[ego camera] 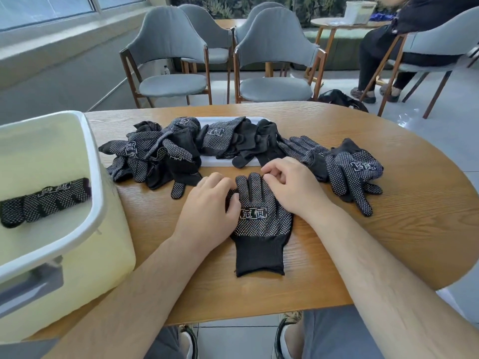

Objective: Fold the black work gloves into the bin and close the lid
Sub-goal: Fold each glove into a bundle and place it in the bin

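Forearms crossed the table's (388,255) near edge. Curled fingers (276,170) of the right hand (293,187) pinched the flat glove's (261,224) fingertips; the left hand (207,203) gripped its side. Beyond, a loose pile (160,154) at mid-table covered what seemed the white lid (223,161). The bin (96,177) at the left edge held one rolled glove (44,200). Grippy dots could drag the fold crooked, and freeing the buried lid might scatter gloves.

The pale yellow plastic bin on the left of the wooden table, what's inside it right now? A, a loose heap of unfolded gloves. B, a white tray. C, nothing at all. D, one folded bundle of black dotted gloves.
D: a single folded bundle of black dotted gloves lies inside the pale yellow plastic bin, and nothing else shows in it.
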`<state>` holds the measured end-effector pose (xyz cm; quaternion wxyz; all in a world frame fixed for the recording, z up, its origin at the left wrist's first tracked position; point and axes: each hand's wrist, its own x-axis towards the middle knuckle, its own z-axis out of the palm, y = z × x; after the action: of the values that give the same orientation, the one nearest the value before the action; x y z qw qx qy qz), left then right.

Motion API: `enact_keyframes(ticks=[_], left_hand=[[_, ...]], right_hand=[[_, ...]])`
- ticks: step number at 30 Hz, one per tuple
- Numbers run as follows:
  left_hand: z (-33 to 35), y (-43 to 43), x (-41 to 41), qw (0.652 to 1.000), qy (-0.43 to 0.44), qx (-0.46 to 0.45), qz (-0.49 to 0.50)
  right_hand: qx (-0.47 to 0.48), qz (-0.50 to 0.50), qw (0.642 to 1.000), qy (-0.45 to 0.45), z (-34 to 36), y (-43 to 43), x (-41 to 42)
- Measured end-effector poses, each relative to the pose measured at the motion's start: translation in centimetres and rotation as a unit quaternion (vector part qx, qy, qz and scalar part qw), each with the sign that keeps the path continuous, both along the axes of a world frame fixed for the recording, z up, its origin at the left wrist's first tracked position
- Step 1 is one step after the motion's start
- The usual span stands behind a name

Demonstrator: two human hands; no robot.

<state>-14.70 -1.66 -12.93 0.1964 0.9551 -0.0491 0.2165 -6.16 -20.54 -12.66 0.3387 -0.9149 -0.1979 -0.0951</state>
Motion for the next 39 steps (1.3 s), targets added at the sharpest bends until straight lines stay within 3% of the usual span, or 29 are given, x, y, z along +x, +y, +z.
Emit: enact_keyframes(ticks=[12, 17, 22, 25, 29, 32, 39], left_hand=[[0.0, -0.5, -0.5, 0.997, 0.016, 0.004, -0.07], [0.1, -0.5, -0.9, 0.985, 0.088, 0.055, -0.139], [0.1, -0.5, -0.9, 0.986, 0.088, 0.052, -0.133], [0.0, -0.4, -0.9, 0.985, 0.09, 0.055, -0.135], [0.3, -0.5, -0.8, 0.985, 0.095, 0.054, -0.137], [0.1, -0.4, -0.9, 0.984, 0.088, 0.051, -0.146], [1.6, -0.6, -2.4, 0.963, -0.001, 0.007, -0.271]], right_hand=[[0.006, -0.003, 1.0, 0.009, 0.1, -0.1, -0.3], [-0.067, 0.022, 0.997, -0.002, -0.3, 0.0, -0.4], [-0.007, 0.009, 1.0, 0.022, 0.8, -0.6, -1.7], [0.046, -0.009, 0.999, -0.014, 1.7, -1.4, -4.7], [0.011, 0.009, 0.999, -0.035, 0.6, -2.0, -8.8], [-0.04, 0.021, 0.998, -0.039, -0.5, -2.5, -9.7], [-0.041, 0.034, 0.998, -0.04, -0.6, -2.9, -9.7]])
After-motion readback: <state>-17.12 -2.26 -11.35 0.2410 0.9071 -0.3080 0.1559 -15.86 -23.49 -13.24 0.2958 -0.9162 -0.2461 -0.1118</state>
